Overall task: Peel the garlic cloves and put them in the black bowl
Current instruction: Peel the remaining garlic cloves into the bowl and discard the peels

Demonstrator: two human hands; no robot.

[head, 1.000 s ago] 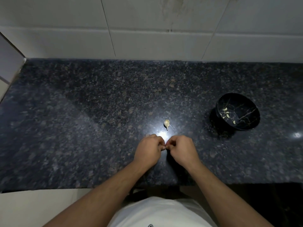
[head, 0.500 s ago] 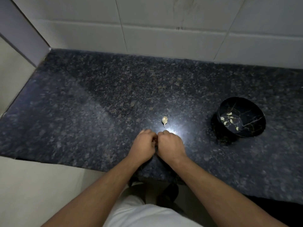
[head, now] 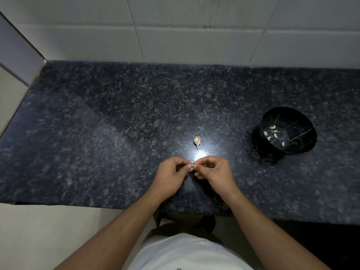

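My left hand (head: 170, 175) and my right hand (head: 213, 173) meet fingertip to fingertip just above the counter's front part, both pinching one small garlic clove (head: 192, 167) that is mostly hidden by the fingers. A second clove (head: 197, 141), still in its skin, lies on the counter a little beyond my hands. The black bowl (head: 298, 142) with gold veins stands to the right and holds several peeled cloves (head: 273, 134).
The dark speckled granite counter (head: 97, 133) runs up to a white tiled wall (head: 175, 39) at the back. Its left end meets a side wall (head: 17, 53). A bright light glare sits on the stone just ahead of my hands.
My hands, pressed close together half a second ago, have drawn slightly apart with fingertips still joined on the clove. The view has shifted a little; the bowl and loose clove have stayed in place.
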